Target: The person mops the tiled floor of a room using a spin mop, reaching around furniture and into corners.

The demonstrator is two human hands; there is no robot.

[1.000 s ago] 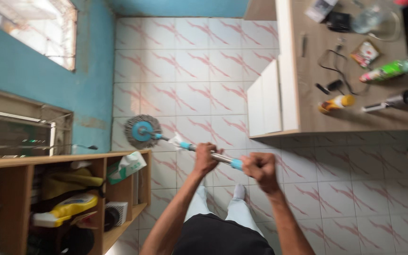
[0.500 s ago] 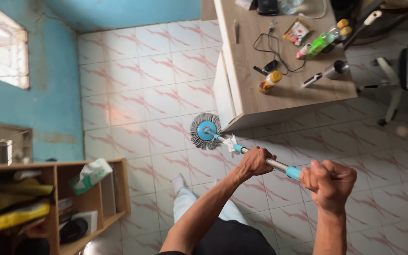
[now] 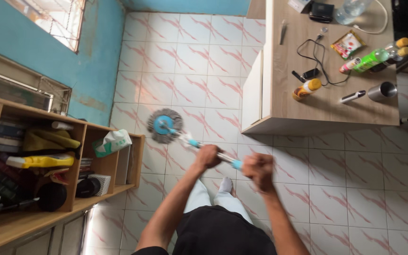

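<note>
Red snack packet point(image 3: 346, 45) on the worktop point(image 3: 327, 106) at 1 o'clock; green-white pouch point(image 3: 111, 142) on the shelf point(image 3: 97, 189) at 9.

Pink-veined white floor tiles point(image 3: 194, 56), blue walls point(image 3: 48, 61), wooden desk point(image 3: 322, 106), open shelf point(image 3: 90, 198).

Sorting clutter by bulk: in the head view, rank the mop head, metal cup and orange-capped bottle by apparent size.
Largest to smallest:
1. mop head, on the floor
2. orange-capped bottle and metal cup, both on the desk: too alike to rank.
</note>
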